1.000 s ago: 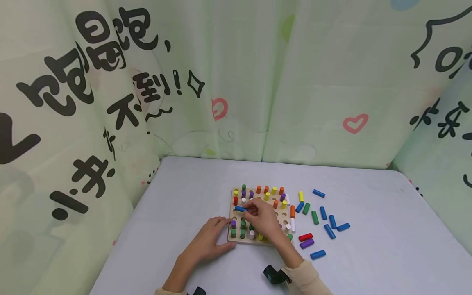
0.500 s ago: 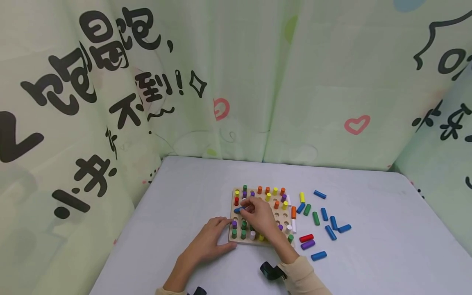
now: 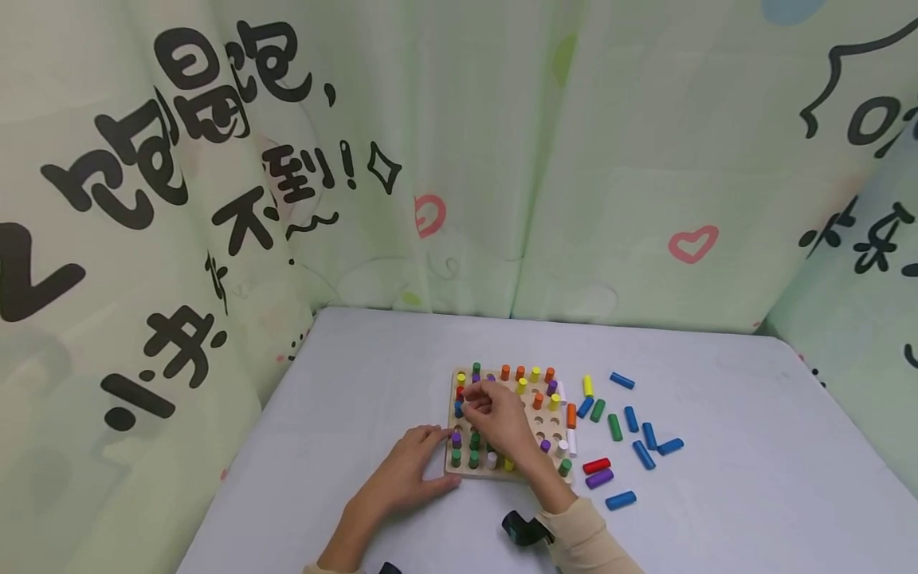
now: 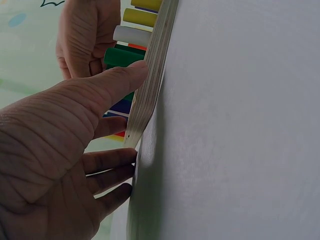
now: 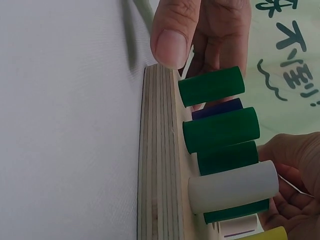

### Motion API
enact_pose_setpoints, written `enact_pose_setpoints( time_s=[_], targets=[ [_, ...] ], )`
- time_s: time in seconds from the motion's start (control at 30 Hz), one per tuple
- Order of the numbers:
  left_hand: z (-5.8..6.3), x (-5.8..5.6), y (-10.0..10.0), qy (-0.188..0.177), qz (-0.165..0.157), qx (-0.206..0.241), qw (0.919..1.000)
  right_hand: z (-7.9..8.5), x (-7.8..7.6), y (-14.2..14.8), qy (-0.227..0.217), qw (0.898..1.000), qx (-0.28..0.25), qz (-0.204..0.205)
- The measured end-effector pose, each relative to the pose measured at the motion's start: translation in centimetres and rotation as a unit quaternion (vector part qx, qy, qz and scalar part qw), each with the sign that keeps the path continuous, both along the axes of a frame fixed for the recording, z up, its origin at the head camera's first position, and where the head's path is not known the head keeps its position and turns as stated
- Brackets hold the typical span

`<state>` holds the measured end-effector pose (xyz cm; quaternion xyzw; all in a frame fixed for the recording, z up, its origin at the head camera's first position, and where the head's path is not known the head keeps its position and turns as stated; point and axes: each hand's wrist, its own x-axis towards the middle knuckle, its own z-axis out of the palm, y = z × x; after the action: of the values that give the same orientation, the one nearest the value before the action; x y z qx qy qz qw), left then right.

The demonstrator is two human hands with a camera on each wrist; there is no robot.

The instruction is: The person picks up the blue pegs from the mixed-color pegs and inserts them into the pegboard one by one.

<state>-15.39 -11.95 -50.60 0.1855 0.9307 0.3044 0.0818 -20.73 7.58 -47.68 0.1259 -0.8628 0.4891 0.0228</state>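
A wooden pegboard (image 3: 527,434) carries upright pegs in several colours. My left hand (image 3: 407,466) grips its near left corner, thumb at the front edge and fingertips along the left side; in the left wrist view the thumb (image 4: 122,80) lies against the layered wooden edge. Over the board's left half, my right hand (image 3: 500,416) has thumb and forefinger at a blue peg (image 3: 458,409), which stands upright in the left column, just below a red peg (image 3: 460,393). The right hand hides the board's middle. A white peg (image 5: 232,187) and green pegs (image 5: 222,130) show in the right wrist view.
Loose blue pegs (image 3: 643,454), green pegs (image 3: 615,427), a yellow peg (image 3: 588,386), a red peg (image 3: 596,465) and a purple peg (image 3: 599,478) lie right of the board. Orange (image 3: 570,415) and white pegs lie along its right side. Printed curtains (image 3: 602,159) surround the white table (image 3: 344,367).
The blue peg in my right hand has gone from lying flat to upright at a left-column hole. My right hand has shifted slightly left. The left hand stays at the board's corner.
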Motion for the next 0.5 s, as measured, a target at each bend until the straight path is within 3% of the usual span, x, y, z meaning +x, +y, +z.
enact_pose_setpoints(
  time_s=[0.23,0.5],
  targets=[
    [-0.2,0.4,0.1,-0.010,0.003,-0.004,0.9999,0.0,0.7,0.1,0.009,1.000,0.003,0.001],
    [0.0,0.2,0.1,-0.003,0.002,-0.003,1.0000,1.6,1.8,0.4,0.037,0.999,-0.010,-0.006]
  ],
)
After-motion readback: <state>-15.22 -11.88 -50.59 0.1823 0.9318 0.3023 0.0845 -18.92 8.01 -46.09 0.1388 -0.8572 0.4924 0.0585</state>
